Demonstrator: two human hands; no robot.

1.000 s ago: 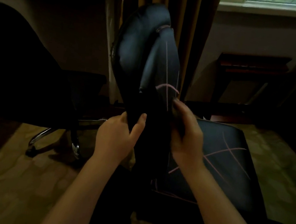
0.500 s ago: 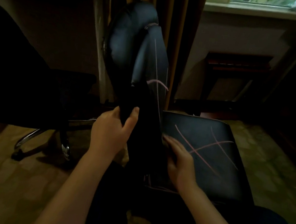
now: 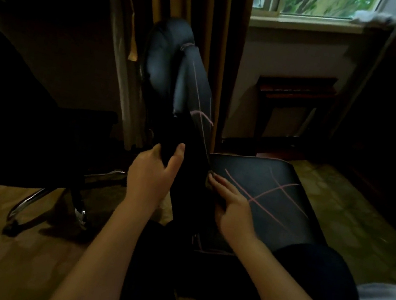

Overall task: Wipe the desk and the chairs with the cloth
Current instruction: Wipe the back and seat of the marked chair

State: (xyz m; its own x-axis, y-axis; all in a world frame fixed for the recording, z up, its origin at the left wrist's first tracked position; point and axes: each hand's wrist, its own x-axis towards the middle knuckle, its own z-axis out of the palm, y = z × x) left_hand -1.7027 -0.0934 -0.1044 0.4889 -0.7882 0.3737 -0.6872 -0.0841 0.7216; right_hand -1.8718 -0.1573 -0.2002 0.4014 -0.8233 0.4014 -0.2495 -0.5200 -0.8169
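The chair seat (image 3: 274, 202), centre-right of frame, black w/ pink lines: right hand (image 3: 234, 209) has dropped off the backrest (image 3: 192, 92) edge onto the seat's near-left corner, so the wipe's moving from back to seat, I'd say. Its fingers (image 3: 219, 183) lie stretched flat, pressing. Cloth under them? Too dark, can't tell. Left hand (image 3: 149, 176), centre, clamps the backrest's edge, thumb up, steadying it. Second chair (image 3: 30, 112) sits dark at left.

Patterned floor (image 3: 351, 214): near chair (image 3: 262, 193); left chair (image 3: 30, 112).

Glossy black leather chair (image 3: 262, 193)
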